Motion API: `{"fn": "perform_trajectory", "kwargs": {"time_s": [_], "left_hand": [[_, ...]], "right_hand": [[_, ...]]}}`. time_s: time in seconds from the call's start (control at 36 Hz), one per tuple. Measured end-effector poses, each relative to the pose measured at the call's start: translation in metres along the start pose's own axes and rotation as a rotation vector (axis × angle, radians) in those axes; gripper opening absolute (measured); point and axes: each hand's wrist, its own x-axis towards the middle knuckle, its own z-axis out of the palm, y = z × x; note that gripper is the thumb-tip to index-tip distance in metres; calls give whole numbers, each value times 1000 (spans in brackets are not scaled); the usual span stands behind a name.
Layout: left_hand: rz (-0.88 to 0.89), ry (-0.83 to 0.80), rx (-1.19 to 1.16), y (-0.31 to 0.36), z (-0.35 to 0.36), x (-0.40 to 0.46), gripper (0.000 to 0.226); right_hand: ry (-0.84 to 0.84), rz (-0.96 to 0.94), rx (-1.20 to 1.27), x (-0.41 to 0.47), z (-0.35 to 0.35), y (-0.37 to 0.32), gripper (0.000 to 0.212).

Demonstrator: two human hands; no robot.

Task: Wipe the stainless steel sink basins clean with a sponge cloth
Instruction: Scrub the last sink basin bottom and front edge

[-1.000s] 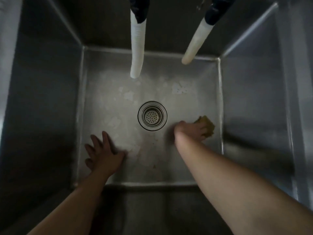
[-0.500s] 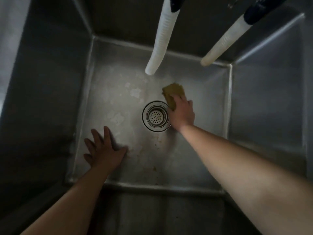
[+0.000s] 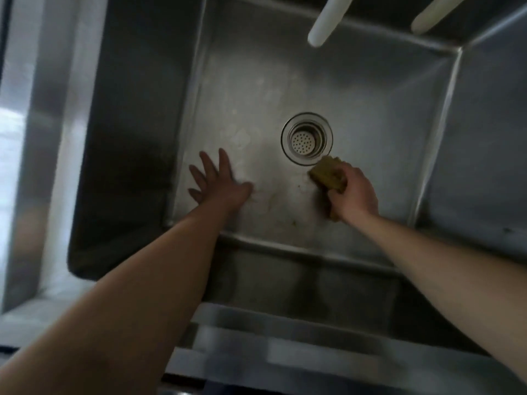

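I look down into a deep stainless steel sink basin (image 3: pixel 370 115) with a round strainer drain (image 3: pixel 306 138) in its floor. My right hand (image 3: pixel 353 195) grips a yellow-brown sponge cloth (image 3: pixel 326 173) and presses it on the floor just below and right of the drain. Flat on the basin floor near the left wall lies my left hand (image 3: pixel 218 181), fingers spread, holding nothing. Pale smears and a few dark specks mark the floor between the hands.
Two white hose ends, one (image 3: pixel 325 21) and another (image 3: pixel 433 12), hang into the basin from the top. Steep steel walls surround the floor. The front rim (image 3: pixel 285 352) runs along the bottom, and a steel ledge (image 3: pixel 42 138) lies to the left.
My right hand has swept the sponge cloth from above the drain down to its lower right. My left hand stays planted on the floor. The view has shifted left and back.
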Motion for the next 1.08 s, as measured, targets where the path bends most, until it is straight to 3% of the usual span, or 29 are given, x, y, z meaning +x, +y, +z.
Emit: {"fn": "perform_trajectory", "kwargs": {"time_s": [0.19,0.31,0.39,0.61,0.81,0.94,1.08], "left_hand": [[-18,6,-52,3,0,3,93],[-38,29,-39,5,1,5,86],[-39,38,-44,4,0,5,81],[-45,83,-94,5,0,7,77],[-15,45,-93,1,-8,5,75],[34,16,-58,1,-42,3,56],[195,-30,-72,-10,-81,-45,59]], "right_hand": [[-531,-372,-387,-42,-29,62,53],[-653,-641,-572,-50,-20,64,47],[-701,-691,-712,-50,-6,48,43],[-520,-741,-826,-40,32,10,56],[-215,-473,-577,36,18,-53,61],[-229,-405,-566,48,9,-70,67],[-373,-451,-740,14,11,-51,69]]}}
